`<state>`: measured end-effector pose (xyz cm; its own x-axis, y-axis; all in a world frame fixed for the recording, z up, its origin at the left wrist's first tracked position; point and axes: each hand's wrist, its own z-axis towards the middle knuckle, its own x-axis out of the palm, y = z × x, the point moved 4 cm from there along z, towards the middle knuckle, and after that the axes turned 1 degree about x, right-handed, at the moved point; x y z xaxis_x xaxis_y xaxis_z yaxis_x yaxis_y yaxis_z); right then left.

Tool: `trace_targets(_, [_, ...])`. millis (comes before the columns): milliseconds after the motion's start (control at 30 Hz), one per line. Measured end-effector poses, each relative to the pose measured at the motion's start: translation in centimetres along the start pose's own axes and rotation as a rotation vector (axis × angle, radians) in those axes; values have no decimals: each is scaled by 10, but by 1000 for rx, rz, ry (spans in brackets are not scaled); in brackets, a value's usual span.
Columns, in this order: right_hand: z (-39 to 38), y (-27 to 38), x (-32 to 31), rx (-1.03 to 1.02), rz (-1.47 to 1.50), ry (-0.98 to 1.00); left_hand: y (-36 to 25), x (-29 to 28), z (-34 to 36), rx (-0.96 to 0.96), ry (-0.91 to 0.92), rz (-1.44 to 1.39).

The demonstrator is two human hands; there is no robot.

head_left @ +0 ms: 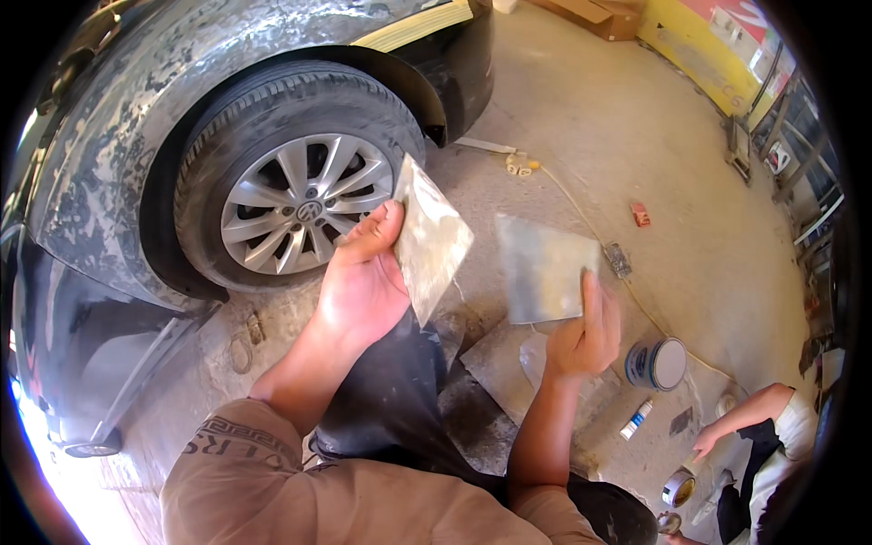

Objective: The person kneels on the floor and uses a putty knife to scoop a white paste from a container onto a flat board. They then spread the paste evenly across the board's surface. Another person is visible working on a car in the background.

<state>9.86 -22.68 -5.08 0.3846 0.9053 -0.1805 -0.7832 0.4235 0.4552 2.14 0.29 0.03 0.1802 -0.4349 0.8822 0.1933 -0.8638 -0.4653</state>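
Note:
My left hand (365, 268) is closed on the edge of a thin, shiny diamond-shaped metal plate (431, 241), thumb on top, in front of the car wheel. To its right, my right hand (586, 331) pinches a second thin metal plate (545, 271), greyish and roughly square, by its right edge. This second plate is slightly blurred and carries a yellowish smear. Both plates are held up above the floor, apart from each other. The car's wheel (309, 204) and its patchy, sanded fender (100, 154) are at the upper left.
A tin (656, 363), a small tube (636, 420) and a red box (640, 214) are on the floor at right. A cable (581, 204) runs past them. Another person's hand (707, 440) reaches in near an open can (678, 489). Yellow masking tape (413, 25) lines the fender's edge.

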Motion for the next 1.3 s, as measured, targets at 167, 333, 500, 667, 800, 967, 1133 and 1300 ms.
trace_targets(167, [-19, -21, 12, 824, 888, 166, 13, -2, 0, -209, 146, 228])
trace_targets(333, [-18, -2, 20, 950, 1124, 237, 22, 3, -5, -256, 231, 351])
trace_targets(500, [-28, -1, 31, 900, 1056, 506, 9, 7, -2, -90, 200, 292])
trace_targets(667, [-40, -23, 43, 1011, 1229, 466, 0, 8, 2, -22, 258, 263])
trace_targets(800, [-35, -14, 54, 1066, 1883, 233, 22, 4, -4, -115, 165, 338])
trace_targets(967, [-47, 15, 55, 1312, 2040, 145, 53, 13, -19, -333, 180, 588])
trace_targets(1133, [-82, 18, 60, 1421, 1592, 118, 62, 8, -17, -365, 349, 608])
trace_targets(1300, [-97, 1, 69, 1365, 1573, 542, 42, 15, -16, -228, 281, 454])
